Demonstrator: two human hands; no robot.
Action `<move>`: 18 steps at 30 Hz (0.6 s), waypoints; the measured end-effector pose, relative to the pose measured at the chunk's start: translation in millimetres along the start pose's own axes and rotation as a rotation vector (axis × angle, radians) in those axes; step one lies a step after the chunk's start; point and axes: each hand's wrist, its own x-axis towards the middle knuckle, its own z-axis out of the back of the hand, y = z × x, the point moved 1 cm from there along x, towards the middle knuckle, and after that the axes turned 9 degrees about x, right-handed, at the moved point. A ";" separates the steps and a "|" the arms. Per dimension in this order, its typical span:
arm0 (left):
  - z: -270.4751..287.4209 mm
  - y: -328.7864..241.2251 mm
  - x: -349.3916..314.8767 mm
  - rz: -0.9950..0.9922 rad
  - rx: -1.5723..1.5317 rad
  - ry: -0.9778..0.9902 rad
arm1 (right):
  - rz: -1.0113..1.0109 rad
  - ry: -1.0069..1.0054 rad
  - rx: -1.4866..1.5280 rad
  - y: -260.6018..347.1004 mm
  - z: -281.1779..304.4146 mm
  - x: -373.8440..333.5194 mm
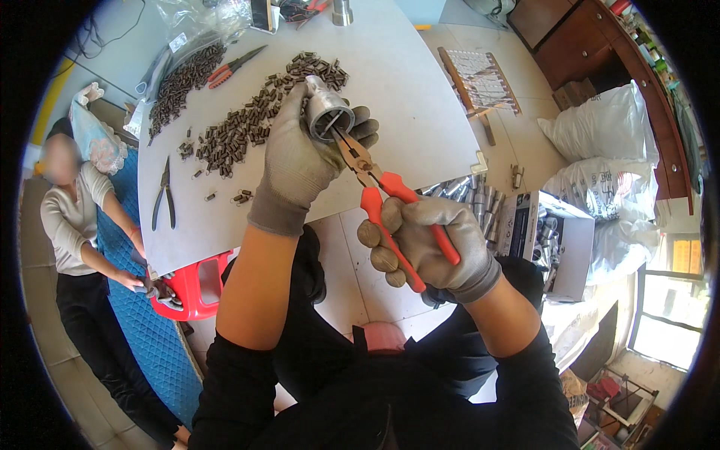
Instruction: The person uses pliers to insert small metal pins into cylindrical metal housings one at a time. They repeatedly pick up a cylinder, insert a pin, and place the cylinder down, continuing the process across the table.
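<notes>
The left hand (300,161), in a grey glove, wraps round a shiny metal tube (321,94) and grips it. The tube is up over the near side of the white surface (405,105), and its round hole faces the near right. Part of the tube hides behind the fingers.

The right hand (446,244), in a glove too, is curled round the red handles of some pliers (360,157). The handles are apart. The tips of the pliers go into the hole, so I can't see them well, and I can't tell if they pinch anything in there.

On the surface, a big heap of little dark springs (244,127) lies to the left, and the left hand hides a bit of it. More springs (184,82) lie farther left, by a clear bag (199,22) that is cut off at the far edge. Red-handled cutters (236,67) lie between the heaps. Black pliers (163,196) lie near the left edge.

To the right, a box (574,232) holds more metal tubes, partly hidden by the person's knee. White sacks (604,127) are past it. At the left, another person (71,202) has hands by a red stool (199,285). The surface hides some of the stool.
</notes>
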 end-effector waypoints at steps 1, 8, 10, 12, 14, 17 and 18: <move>-0.2 0.3 -0.2 0.001 -0.001 0.002 | -0.012 0.013 0.014 -0.1 1.1 0.5; -4.5 2.8 -1.6 -0.005 0.012 -0.009 | -0.062 0.115 0.257 -1.2 4.9 1.9; -5.3 3.8 -2.3 -0.011 0.011 -0.007 | -0.045 0.102 0.219 -3.1 5.0 0.7; -5.8 4.9 -2.8 -0.010 -0.006 0.010 | -0.009 0.122 0.156 -5.5 4.7 0.0; -6.0 6.4 -2.2 -0.005 0.004 0.009 | 0.023 0.124 0.109 -8.2 4.4 -0.7; -6.2 8.3 0.4 -0.025 0.009 0.001 | 0.071 0.088 0.052 -12.7 3.4 -0.7; -6.3 8.7 1.4 -0.034 0.008 -0.003 | 0.090 0.063 0.029 -14.8 2.4 -0.1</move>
